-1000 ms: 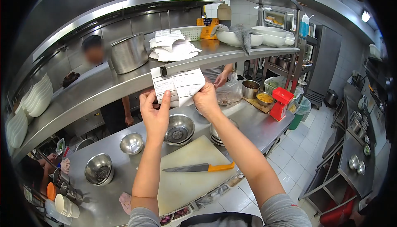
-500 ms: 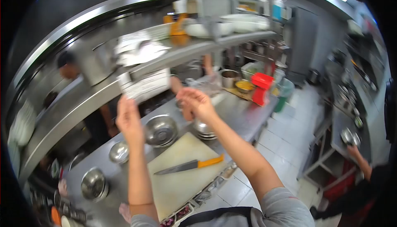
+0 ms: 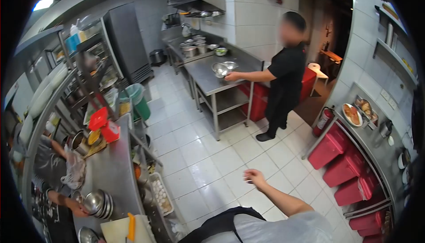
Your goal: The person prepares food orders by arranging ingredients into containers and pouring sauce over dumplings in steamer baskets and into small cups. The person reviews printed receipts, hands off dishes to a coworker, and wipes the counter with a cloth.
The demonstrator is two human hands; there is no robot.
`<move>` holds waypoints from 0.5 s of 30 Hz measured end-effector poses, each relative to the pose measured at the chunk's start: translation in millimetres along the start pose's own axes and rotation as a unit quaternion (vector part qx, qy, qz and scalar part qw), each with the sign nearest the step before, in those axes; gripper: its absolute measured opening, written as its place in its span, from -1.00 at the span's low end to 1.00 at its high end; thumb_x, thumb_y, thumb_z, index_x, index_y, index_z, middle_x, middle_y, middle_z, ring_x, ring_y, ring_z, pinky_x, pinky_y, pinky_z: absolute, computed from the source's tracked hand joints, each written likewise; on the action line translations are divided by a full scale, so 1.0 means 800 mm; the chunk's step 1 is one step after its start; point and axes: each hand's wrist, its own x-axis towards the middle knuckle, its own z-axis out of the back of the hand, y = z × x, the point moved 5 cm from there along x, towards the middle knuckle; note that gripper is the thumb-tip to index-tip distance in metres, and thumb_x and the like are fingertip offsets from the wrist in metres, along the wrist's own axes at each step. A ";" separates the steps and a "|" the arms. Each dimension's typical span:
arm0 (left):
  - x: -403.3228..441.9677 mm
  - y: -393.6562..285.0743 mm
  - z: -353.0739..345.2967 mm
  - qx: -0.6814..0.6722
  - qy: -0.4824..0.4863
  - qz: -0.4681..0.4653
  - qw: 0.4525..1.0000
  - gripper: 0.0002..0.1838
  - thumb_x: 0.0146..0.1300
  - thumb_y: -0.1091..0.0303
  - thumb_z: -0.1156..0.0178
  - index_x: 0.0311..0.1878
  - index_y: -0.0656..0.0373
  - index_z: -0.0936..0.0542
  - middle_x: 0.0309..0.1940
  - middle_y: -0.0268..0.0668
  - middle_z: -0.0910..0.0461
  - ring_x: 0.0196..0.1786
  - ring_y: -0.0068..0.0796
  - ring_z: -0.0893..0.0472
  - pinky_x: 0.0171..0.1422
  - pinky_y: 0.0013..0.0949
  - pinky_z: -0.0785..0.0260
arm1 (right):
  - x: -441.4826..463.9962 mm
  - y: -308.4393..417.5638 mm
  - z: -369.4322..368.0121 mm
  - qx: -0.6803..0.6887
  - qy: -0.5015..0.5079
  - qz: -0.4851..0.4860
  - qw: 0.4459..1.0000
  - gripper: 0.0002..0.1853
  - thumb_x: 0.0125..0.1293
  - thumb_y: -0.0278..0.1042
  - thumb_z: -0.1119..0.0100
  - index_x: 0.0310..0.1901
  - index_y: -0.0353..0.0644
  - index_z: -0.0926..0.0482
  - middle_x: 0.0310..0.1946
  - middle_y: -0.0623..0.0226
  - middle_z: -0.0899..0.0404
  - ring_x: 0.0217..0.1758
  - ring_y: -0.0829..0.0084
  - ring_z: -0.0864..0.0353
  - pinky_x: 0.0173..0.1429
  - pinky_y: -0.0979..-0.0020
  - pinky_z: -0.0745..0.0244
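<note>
My right hand (image 3: 255,177) is held out over the tiled floor, fingers loosely curled and a little apart. It holds nothing and touches nothing. My left hand is not in view. On the steel counter (image 3: 108,165) at the left lies a white cutting board (image 3: 116,231) with an orange-handled knife (image 3: 131,226), mostly cut off by the frame's bottom edge. Beyond the board is a stack of steel bowls (image 3: 98,204), and another person's hand (image 3: 78,208) touches it from across the counter. A further steel bowl (image 3: 87,235) stands beside the board.
A person in black (image 3: 285,66) stands at the steel table (image 3: 212,70), one hand at metal bowls (image 3: 225,68). Red bins (image 3: 343,168) sit under the right counter. A tray of eggs (image 3: 160,194) and a green bin (image 3: 141,103) are near the left counter.
My view has swung right, away from the counter. Both my hands were raised over the cutting board; now my right hand is over the floor and my left is out of view.
</note>
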 end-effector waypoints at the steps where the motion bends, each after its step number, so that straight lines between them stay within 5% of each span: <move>1: -0.061 -0.001 -0.088 -0.157 0.206 0.188 0.947 -0.71 0.28 0.37 0.05 -0.01 0.28 -0.49 0.05 -0.05 -0.50 0.15 -0.25 -0.47 0.23 -0.24 -0.30 | -0.017 0.004 0.062 0.022 -0.064 0.004 0.998 -0.80 0.29 -0.49 0.01 -0.08 -0.12 -0.51 -0.29 0.41 -0.59 -0.30 0.52 -0.60 -0.26 0.46 -0.50; 2: -0.064 0.101 -0.096 -0.021 0.118 0.090 0.989 -0.72 0.19 0.44 -0.01 -0.02 0.24 -0.47 -0.01 -0.12 -0.52 0.07 -0.30 -0.50 0.20 -0.27 -0.31 | -0.037 0.010 0.114 0.045 -0.127 0.008 0.991 -0.80 0.29 -0.50 0.02 -0.07 -0.12 -0.50 -0.31 0.41 -0.58 -0.31 0.51 -0.59 -0.26 0.45 -0.50; 4: -0.203 0.063 -0.220 -0.095 0.374 0.046 0.921 -0.67 0.06 0.61 -0.01 -0.05 0.23 -0.46 -0.06 -0.21 -0.50 0.03 -0.36 -0.49 0.21 -0.34 -0.28 | -0.073 0.008 0.193 0.084 -0.213 0.022 0.973 -0.81 0.28 -0.52 0.03 -0.09 -0.13 -0.49 -0.32 0.41 -0.57 -0.34 0.50 -0.58 -0.28 0.44 -0.49; 6: -0.322 0.031 -0.295 -0.062 0.625 -0.030 0.778 -0.82 0.17 0.58 -0.08 -0.15 0.23 -0.51 -0.08 -0.19 -0.50 0.00 -0.34 -0.50 0.09 -0.32 -0.35 | -0.096 -0.012 0.236 0.120 -0.248 0.036 0.961 -0.81 0.28 -0.53 0.04 -0.12 -0.13 -0.49 -0.34 0.40 -0.57 -0.36 0.51 -0.58 -0.28 0.44 -0.49; 8: -0.431 0.019 -0.341 -0.085 0.776 -0.121 0.613 -0.80 0.17 0.57 -0.09 -0.12 0.22 -0.53 -0.13 -0.16 -0.53 -0.07 -0.33 -0.54 0.03 -0.34 -0.37 | -0.120 -0.036 0.263 0.134 -0.259 0.030 0.956 -0.82 0.28 -0.54 0.05 -0.13 -0.15 -0.49 -0.37 0.40 -0.56 -0.37 0.51 -0.58 -0.30 0.46 -0.48; 9: -0.481 0.053 -0.349 -0.068 0.820 -0.068 0.564 -0.79 0.18 0.54 -0.09 -0.10 0.24 -0.53 -0.15 -0.14 -0.54 -0.10 -0.30 -0.55 0.00 -0.34 -0.38 | -0.134 -0.043 0.260 0.133 -0.253 0.018 0.958 -0.83 0.29 -0.54 0.05 -0.13 -0.16 -0.49 -0.39 0.40 -0.56 -0.38 0.52 -0.58 -0.30 0.47 -0.48; 12: -0.602 0.213 -0.325 0.119 0.884 0.000 0.453 -0.74 0.23 0.41 -0.06 -0.03 0.26 -0.53 -0.12 -0.07 -0.56 -0.11 -0.16 -0.57 0.02 -0.27 -0.40 | -0.167 -0.071 0.272 -0.005 -0.189 0.033 0.981 -0.86 0.32 -0.50 0.00 -0.14 -0.23 -0.52 -0.40 0.37 -0.58 -0.34 0.52 -0.61 -0.31 0.51 -0.50; 13: -0.631 0.319 -0.290 0.129 0.891 -0.090 0.426 -0.68 0.21 0.31 -0.06 -0.01 0.25 -0.53 -0.07 0.00 -0.56 -0.04 -0.03 -0.55 0.08 -0.16 -0.39 | -0.179 -0.082 0.282 -0.041 -0.173 0.042 0.983 -0.86 0.33 -0.47 -0.04 -0.15 -0.27 -0.55 -0.39 0.35 -0.60 -0.34 0.51 -0.62 -0.29 0.52 -0.51; 14: -0.655 0.424 -0.244 0.211 0.915 -0.193 0.284 -0.62 0.13 0.28 -0.08 0.01 0.21 -0.54 -0.03 0.03 -0.54 0.03 0.00 -0.52 0.15 -0.06 -0.35 | -0.195 -0.083 0.291 -0.165 -0.174 0.045 0.970 -0.84 0.32 -0.41 -0.10 -0.17 -0.32 -0.57 -0.40 0.31 -0.60 -0.36 0.50 -0.63 -0.30 0.54 -0.50; 15: -0.642 0.435 -0.202 0.330 0.920 -0.115 0.178 -0.54 0.07 0.22 -0.10 0.07 0.19 -0.52 0.00 0.01 -0.54 0.06 -0.01 -0.51 0.17 -0.08 -0.34 | -0.208 -0.091 0.303 -0.142 -0.179 0.048 0.972 -0.84 0.30 -0.43 -0.12 -0.18 -0.34 -0.58 -0.39 0.27 -0.61 -0.38 0.48 -0.64 -0.32 0.56 -0.49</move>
